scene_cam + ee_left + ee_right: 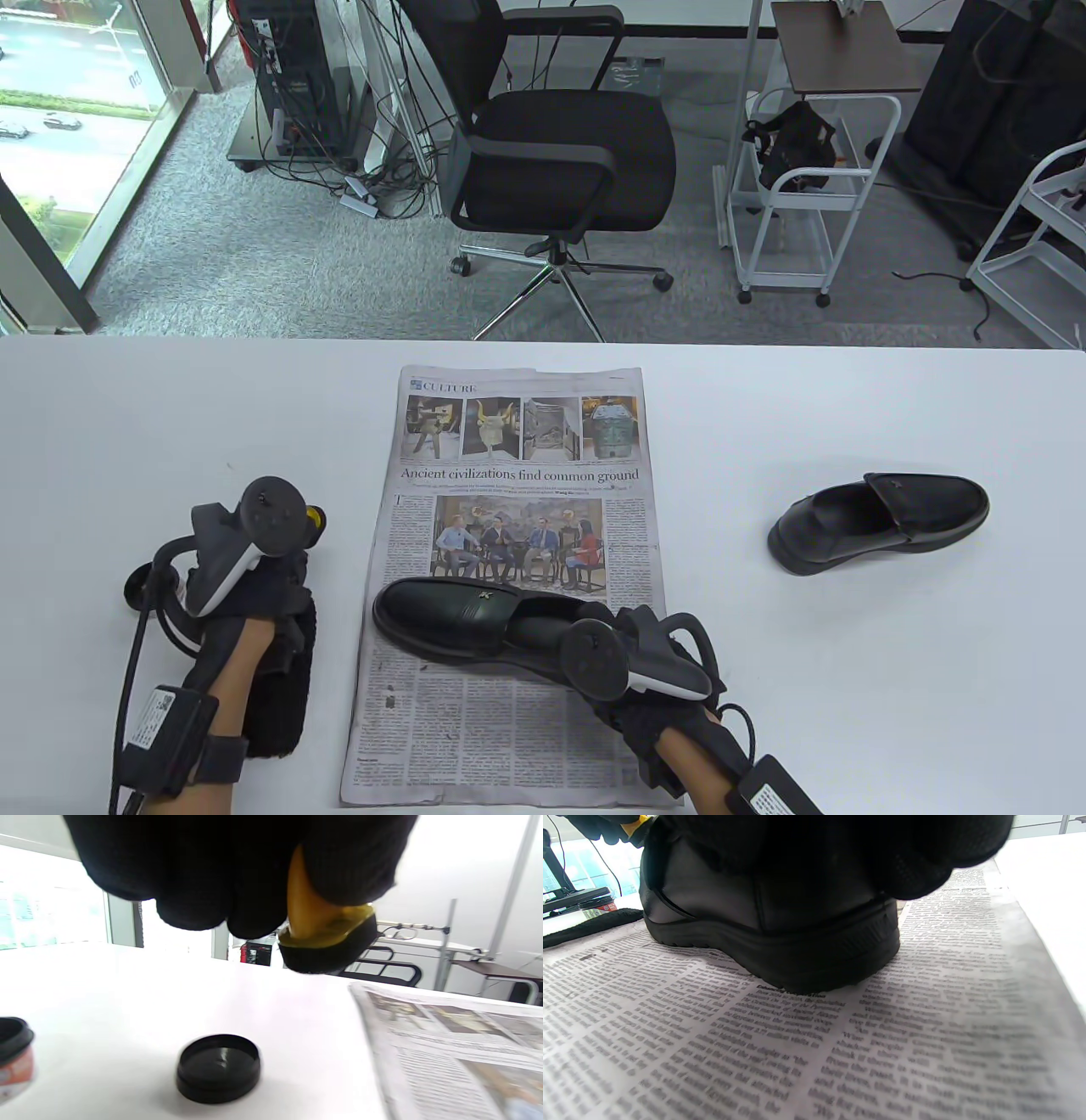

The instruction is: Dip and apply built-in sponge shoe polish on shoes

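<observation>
Sponge applicator [326,938] pinched in my left hand [254,594], right hand [653,671] gripping the near shoe [475,615] at its heel on the newspaper [509,526]: keep heel pinned, stroke lightly.

black mesh office chair [560,144] seen beyond the table's far edge | white wheeled metal cart [806,204] placed to its right | tangled black cables [373,170] spread on grey carpet | black fleecy cloth [284,679] laid beside the newspaper

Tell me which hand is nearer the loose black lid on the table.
Left. The left hand, holding the yellow sponge applicator, hovers just above the lid. The right hand is across the newspaper, holding the shoe's heel.
</observation>
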A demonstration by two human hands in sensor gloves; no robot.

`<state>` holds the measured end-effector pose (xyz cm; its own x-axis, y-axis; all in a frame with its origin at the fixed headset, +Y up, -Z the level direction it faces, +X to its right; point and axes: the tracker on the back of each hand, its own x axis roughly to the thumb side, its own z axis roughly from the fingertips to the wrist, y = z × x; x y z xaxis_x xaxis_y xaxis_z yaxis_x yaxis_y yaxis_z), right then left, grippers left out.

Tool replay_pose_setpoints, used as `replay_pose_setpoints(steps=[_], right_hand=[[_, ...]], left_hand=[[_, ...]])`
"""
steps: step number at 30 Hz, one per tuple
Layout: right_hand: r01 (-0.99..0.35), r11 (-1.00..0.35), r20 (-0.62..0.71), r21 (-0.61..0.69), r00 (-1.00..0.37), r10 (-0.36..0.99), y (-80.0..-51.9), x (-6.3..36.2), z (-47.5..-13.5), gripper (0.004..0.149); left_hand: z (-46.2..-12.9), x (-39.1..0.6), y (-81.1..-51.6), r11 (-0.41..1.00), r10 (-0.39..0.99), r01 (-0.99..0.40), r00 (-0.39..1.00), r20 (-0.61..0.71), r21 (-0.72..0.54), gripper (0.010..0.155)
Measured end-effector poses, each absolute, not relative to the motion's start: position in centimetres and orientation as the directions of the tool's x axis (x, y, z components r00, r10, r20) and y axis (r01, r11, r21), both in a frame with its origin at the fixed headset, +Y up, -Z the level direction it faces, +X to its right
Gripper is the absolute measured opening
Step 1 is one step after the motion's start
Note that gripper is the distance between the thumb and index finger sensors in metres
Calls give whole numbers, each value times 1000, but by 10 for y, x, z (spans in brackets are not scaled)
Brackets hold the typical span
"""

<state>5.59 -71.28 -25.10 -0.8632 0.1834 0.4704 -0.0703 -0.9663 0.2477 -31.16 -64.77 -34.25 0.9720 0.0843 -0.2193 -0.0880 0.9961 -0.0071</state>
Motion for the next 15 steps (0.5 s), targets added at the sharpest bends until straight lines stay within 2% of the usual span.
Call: replay_pose_setpoints(steps=[4, 11, 15], right_hand=[[-71, -966, 470, 248, -863, 184, -713, 56, -251, 41], [-69, -966, 472, 248, -862, 182, -713, 56, -251, 41], [-70, -966, 472, 249, -862, 184, -713, 56, -251, 41]], left_hand=[[-361, -329, -659, 994, 53, -76, 960, -275, -72, 47], [-378, -335, -691, 982, -40, -19, 952, -302, -190, 47], [-381, -336, -700, 974, -21, -52, 949, -315, -221, 47]])
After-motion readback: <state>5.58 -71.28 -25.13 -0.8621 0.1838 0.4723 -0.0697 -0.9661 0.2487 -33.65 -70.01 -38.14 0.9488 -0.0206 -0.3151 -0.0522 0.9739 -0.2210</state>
